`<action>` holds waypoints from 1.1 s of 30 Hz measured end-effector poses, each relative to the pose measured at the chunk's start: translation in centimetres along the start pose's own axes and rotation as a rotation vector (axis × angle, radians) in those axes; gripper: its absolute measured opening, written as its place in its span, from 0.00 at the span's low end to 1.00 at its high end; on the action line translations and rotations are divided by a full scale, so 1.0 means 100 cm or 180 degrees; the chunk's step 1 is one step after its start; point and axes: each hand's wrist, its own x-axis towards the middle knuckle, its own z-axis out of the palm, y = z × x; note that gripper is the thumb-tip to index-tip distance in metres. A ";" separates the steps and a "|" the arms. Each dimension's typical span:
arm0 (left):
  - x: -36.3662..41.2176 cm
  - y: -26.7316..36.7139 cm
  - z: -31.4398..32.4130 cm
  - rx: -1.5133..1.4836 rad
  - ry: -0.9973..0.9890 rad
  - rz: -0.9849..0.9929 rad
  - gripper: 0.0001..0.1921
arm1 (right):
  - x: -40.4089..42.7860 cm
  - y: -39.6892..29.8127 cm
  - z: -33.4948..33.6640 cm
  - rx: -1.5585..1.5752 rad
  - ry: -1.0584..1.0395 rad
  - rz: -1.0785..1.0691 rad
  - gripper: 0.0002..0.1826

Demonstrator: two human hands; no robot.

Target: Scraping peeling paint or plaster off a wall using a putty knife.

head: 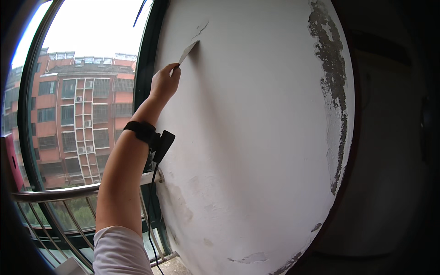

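My left hand [166, 78] is raised near the window-side edge of the white wall [261, 120], closed around a thin metal scraper or putty knife [189, 52]. The blade points up and right, and its tip touches the wall just below a small crack in the paint [200, 29]. The handle is mostly hidden in the fingers. A black strap holds a black device [164, 146] on my left forearm, with a cable hanging down. My right hand is out of view.
A dark-framed window [146, 58] and a metal railing [58, 196] stand at the left. Plaster has peeled to bare grey [328, 51] along the wall's right edge, with flaking paint [252, 257] low down. A dark area lies at the far right.
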 end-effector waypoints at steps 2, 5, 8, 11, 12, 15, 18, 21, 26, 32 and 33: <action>0.009 0.004 0.000 -0.0089 -0.0083 -0.0169 0.15 | -0.002 -0.006 -0.003 0.0220 0.0063 -0.0177 0.16; 0.021 0.009 0.000 -0.0310 -0.0375 -0.0591 0.16 | -0.005 -0.014 -0.007 0.0355 0.0227 -0.0529 0.15; 0.035 0.020 0.001 0.0164 -0.0068 -0.0145 0.15 | -0.004 -0.011 -0.007 0.0447 0.0183 -0.0432 0.15; 0.045 0.034 0.008 0.0107 0.0100 -0.0270 0.15 | 0.006 0.008 0.006 0.0578 0.0014 -0.0208 0.14; 0.046 0.036 0.009 -0.0497 -0.0157 -0.0820 0.16 | 0.009 0.017 0.010 0.0524 -0.0021 -0.0255 0.14; 0.043 0.038 0.013 -0.1129 -0.0060 -0.1093 0.16 | 0.012 0.046 0.018 0.0762 -0.0049 -0.0216 0.13; 0.038 0.031 0.016 -0.0735 0.0201 -0.0812 0.16 | 0.019 0.059 0.030 0.0633 -0.0084 -0.0293 0.14; 0.036 0.021 0.020 -0.0250 0.0516 -0.0189 0.16 | 0.021 0.062 0.028 0.0399 -0.0306 -0.0155 0.17; 0.017 0.000 0.023 0.0297 0.0041 -0.0352 0.16 | 0.019 0.040 0.008 -0.0014 -0.0614 -0.0059 0.24; -0.031 -0.020 0.002 0.0220 -0.0118 -0.0582 0.15 | 0.008 -0.001 -0.015 -0.0104 0.0019 -0.0676 0.28; -0.040 -0.021 -0.002 0.0235 -0.0238 -0.0615 0.14 | 0.008 -0.007 -0.016 -0.0220 0.0154 -0.0757 0.29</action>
